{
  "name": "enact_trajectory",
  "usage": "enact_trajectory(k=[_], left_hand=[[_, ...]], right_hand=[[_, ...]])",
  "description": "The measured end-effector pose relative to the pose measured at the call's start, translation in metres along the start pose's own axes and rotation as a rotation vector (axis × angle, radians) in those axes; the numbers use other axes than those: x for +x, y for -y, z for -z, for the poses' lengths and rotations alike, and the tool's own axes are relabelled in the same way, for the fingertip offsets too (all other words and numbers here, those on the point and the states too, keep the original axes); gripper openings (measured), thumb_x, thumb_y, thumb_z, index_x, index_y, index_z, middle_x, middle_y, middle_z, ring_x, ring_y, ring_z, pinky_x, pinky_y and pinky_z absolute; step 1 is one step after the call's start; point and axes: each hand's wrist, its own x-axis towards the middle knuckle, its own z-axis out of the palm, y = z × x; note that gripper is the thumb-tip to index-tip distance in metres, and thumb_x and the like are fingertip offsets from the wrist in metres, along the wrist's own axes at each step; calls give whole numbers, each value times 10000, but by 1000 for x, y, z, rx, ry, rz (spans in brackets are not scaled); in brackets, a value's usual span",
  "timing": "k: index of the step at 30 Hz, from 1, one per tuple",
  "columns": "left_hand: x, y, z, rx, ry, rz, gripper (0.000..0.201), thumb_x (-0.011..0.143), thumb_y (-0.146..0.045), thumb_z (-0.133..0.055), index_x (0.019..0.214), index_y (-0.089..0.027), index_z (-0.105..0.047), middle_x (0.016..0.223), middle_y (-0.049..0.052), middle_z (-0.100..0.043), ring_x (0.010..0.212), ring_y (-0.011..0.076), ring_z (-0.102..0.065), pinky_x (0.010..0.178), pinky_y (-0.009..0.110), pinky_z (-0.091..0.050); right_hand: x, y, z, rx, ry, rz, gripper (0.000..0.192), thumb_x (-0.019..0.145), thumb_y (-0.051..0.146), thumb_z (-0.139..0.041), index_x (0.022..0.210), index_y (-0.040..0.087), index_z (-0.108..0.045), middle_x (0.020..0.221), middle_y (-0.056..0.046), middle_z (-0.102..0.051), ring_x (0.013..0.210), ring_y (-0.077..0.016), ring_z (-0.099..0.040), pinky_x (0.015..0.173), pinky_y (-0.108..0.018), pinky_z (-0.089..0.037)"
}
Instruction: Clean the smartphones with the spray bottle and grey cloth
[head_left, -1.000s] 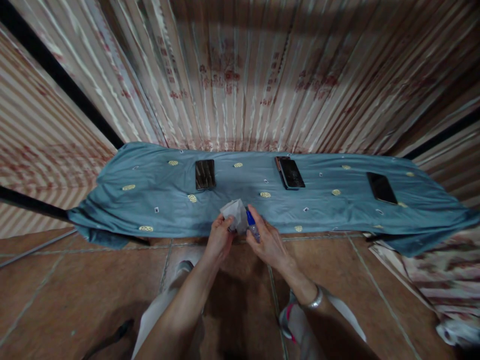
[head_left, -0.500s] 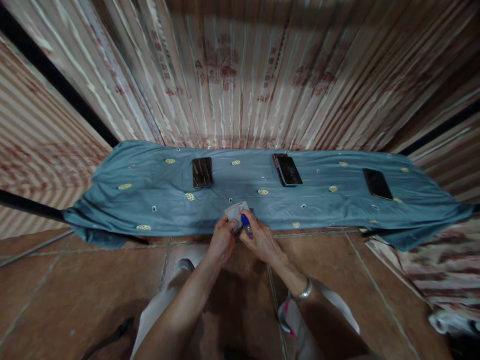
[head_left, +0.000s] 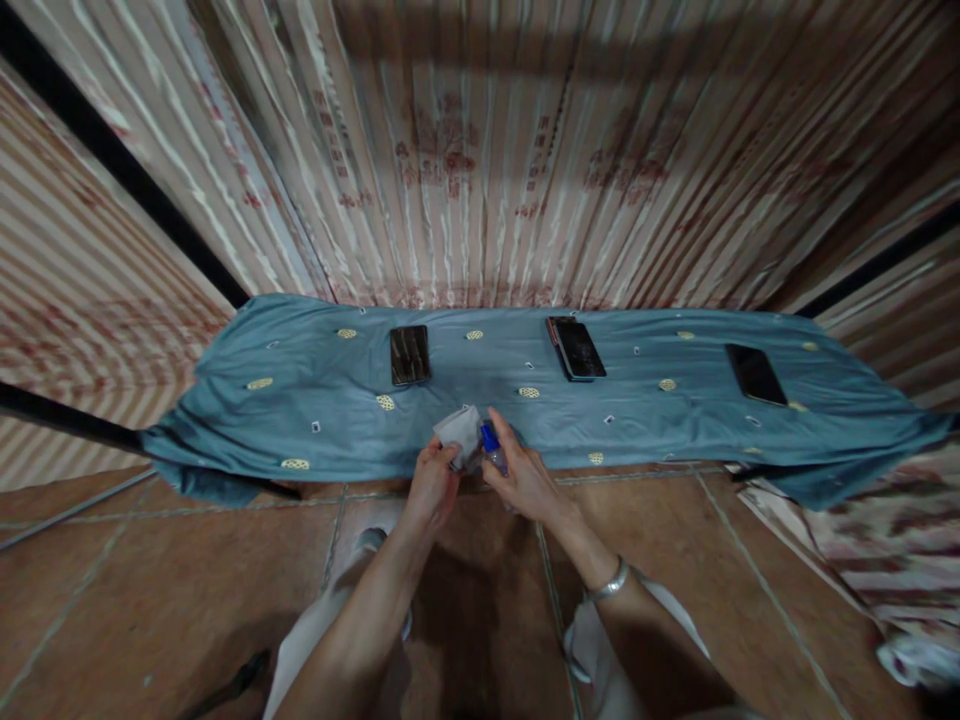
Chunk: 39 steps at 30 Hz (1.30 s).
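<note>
My left hand (head_left: 433, 484) pinches a crumpled white cloth (head_left: 459, 432) just in front of the table's near edge. My right hand (head_left: 525, 478) grips a small clear spray bottle with a blue cap (head_left: 491, 447), its top pointed at the cloth. The two hands nearly touch. Three dark phones lie on the blue-grey tablecloth (head_left: 315, 400) beyond them: one to the left (head_left: 409, 354), one in the middle (head_left: 578, 348), one at the far right (head_left: 756, 374).
A striped, patterned curtain (head_left: 480, 170) hangs behind the long low table. The floor is brown tile (head_left: 150, 590). Folded patterned fabric (head_left: 885, 550) lies on the floor at right. My legs and feet show below my arms.
Both hands stay together at the table edge with the cloth and bottle; they shifted slightly, and the view moved a little.
</note>
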Motion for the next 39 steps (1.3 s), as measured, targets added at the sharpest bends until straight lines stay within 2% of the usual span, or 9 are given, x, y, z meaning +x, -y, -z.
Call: enact_trajectory(k=[7, 12, 20, 26, 28, 32, 35, 37, 39], left_hand=[[-2, -16, 15, -22, -42, -7, 455, 540, -152, -698, 994, -167, -664, 784, 36, -726, 824, 219, -680, 753, 332, -523], [-6, -18, 18, -39, -49, -14, 446, 550, -172, -711, 991, -173, -646, 749, 3, -698, 723, 177, -661, 657, 281, -515], [-8, -18, 15, -23, -39, 7, 324, 558, -216, -727, 865, -175, -628, 688, -17, -672, 559, 117, -597, 490, 206, -438], [-11, -21, 10, -12, -23, 27, 294, 542, -245, -729, 808, -177, -623, 689, -9, -681, 575, 130, -607, 496, 221, -452], [-13, -22, 8, -14, -14, 30, 301, 536, -248, -737, 809, -178, -632, 711, -4, -694, 608, 137, -622, 520, 226, -469], [-15, -20, 2, -3, 40, 71, 372, 512, -282, -783, 846, -171, -660, 735, 7, -712, 621, 140, -629, 543, 236, -493], [-14, -13, -1, 52, 82, 74, 442, 505, -327, -815, 889, -162, -673, 732, 17, -716, 618, 151, -636, 566, 261, -513], [-13, -8, -3, 107, 78, 42, 463, 505, -355, -829, 897, -162, -679, 751, 25, -724, 653, 165, -655, 602, 274, -526], [-10, -3, -3, 161, 57, -2, 462, 513, -382, -836, 891, -162, -687, 798, 36, -735, 727, 181, -677, 668, 285, -538]], right_hand=[[31, -34, 15, -210, -194, -83, 785, 904, 275, -450, 1554, 81, -55, 1174, -228, -667, 952, -332, -689, 846, -473, -516], [84, -48, 28, -434, -164, -169, 794, 873, 194, -530, 1527, 18, -116, 1287, -285, -585, 1097, -331, -635, 930, -428, -477], [124, -49, 28, -305, -158, -192, 750, 804, 114, -616, 1480, 13, -306, 1304, -306, -554, 1235, -396, -523, 1024, -509, -393], [98, -34, 19, 32, -223, -139, 526, 890, 331, -563, 1372, 128, -502, 1515, -205, -392, 1433, -340, -300, 1149, -526, -248], [80, -23, 12, 188, -201, -129, 474, 944, 482, -443, 1296, 194, -576, 1416, -153, -533, 1350, -291, -445, 1100, -487, -354], [41, -2, -8, 514, -78, -150, 796, 956, 633, -19, 1201, 194, -635, 1069, -121, -734, 1003, -234, -689, 837, -405, -549], [20, 3, -20, 1212, 151, -278, 649, 921, 689, -323, 1106, 177, -677, 968, -92, -754, 956, -228, -697, 837, -372, -543], [13, 1, -25, 1478, 140, -347, 416, 895, 547, -555, 1044, 184, -694, 925, -55, -762, 913, -200, -703, 841, -331, -537], [11, -4, -29, 1587, 50, -393, 255, 872, 391, -650, 1006, 181, -704, 898, -30, -766, 867, -175, -708, 837, -299, -534]])
